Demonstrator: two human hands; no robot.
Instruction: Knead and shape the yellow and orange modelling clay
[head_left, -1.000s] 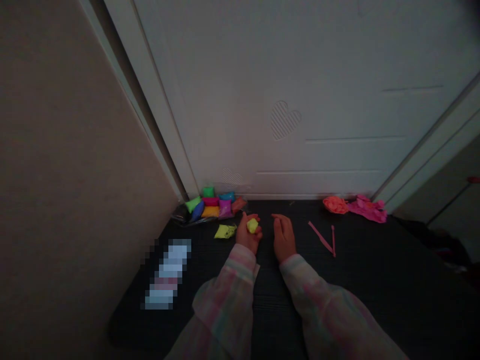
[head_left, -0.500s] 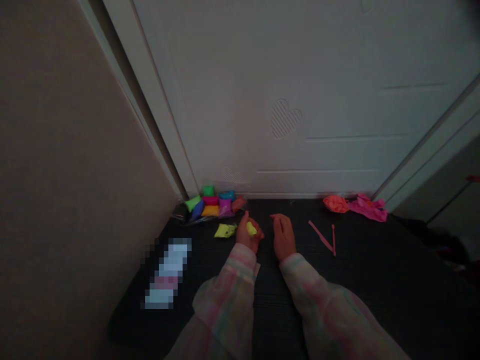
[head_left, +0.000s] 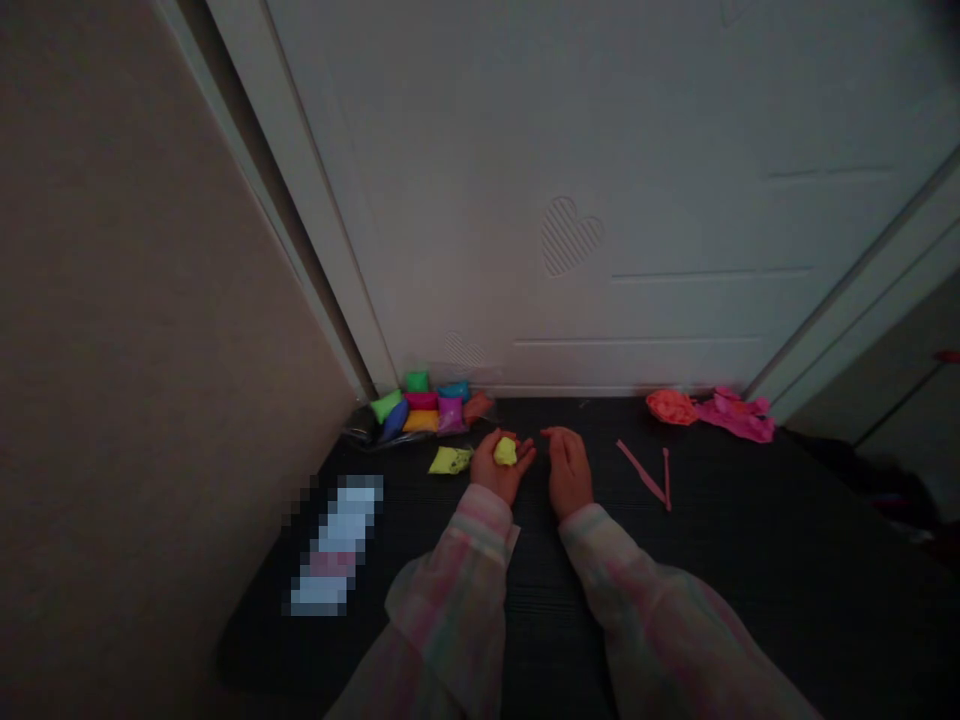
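Observation:
A lump of yellow modelling clay (head_left: 505, 452) rests in my left hand (head_left: 495, 472), which is turned palm up with its fingers loosely bent around the lump. Just left of that hand lies a small yellow packet (head_left: 448, 461) with dark marks. My right hand (head_left: 569, 474) is a short way to the right, on its side and slightly cupped, fingers extended and partly hidden behind the back of the hand. I see nothing held in it. Two thin pink strips (head_left: 643, 474) lie to its right, meeting in a V.
Coloured clay packets (head_left: 421, 412) lie in clear plastic at the back left of the dark table (head_left: 750, 580). An orange piece (head_left: 672, 407) and a crumpled pink piece (head_left: 738, 414) sit at the back right. A blurred-out object (head_left: 337, 545) is at left. The white door (head_left: 465, 200) stands behind.
My left hand has loosened and turned its palm upward, its fingers spreading, so more of the yellow clay shows. The right hand has hardly moved.

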